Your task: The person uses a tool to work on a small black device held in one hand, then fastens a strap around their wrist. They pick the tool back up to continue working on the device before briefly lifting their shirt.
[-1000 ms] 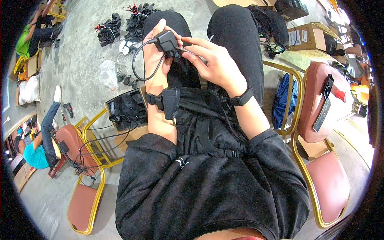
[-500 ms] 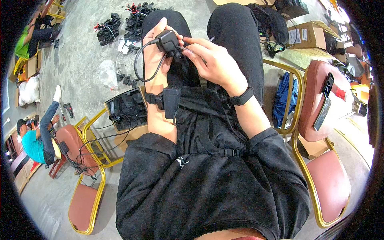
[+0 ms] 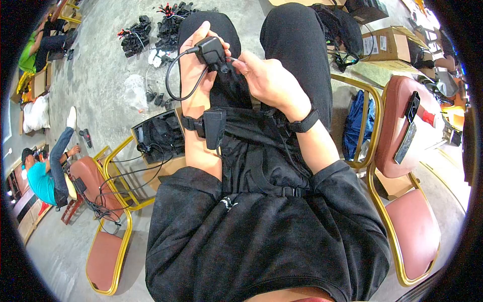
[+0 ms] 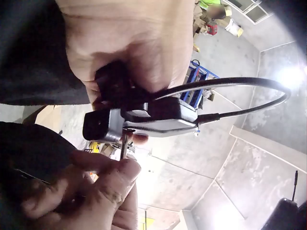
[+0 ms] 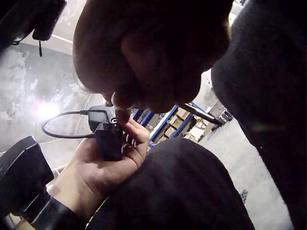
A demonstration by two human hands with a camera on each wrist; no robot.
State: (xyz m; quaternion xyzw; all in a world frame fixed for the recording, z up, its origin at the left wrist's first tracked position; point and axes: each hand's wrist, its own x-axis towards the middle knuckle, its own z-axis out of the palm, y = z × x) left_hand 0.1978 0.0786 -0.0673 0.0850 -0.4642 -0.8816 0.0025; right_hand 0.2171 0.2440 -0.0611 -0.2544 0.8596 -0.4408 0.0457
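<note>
In the head view a black device (image 3: 211, 53) with a looped cable (image 3: 170, 80) lies in the left hand (image 3: 193, 73), whose fingers curl round its far side. The right hand (image 3: 274, 83) pinches a thin metal shaft (image 3: 233, 59) between thumb and fingers at the device's right side. The left wrist view shows this shaft (image 4: 124, 145) upright against the underside of the device (image 4: 163, 115), by its block-like end. Seen from the right wrist, the device (image 5: 108, 134) rests on the left palm (image 5: 96, 172); the right hand (image 5: 153, 57) is dark above it.
Bundles of black parts (image 3: 136, 38) lie on the floor ahead. A chair (image 3: 98, 186) with cables and an open box (image 3: 160, 136) are at the left. Another chair (image 3: 402, 126) holds black items at the right, near a cardboard box (image 3: 387, 46). A seated person (image 3: 43, 178) is far left.
The right hand's fingers have drawn in from a more extended pose and curl closer to the palm. The left hand and device have barely moved.
</note>
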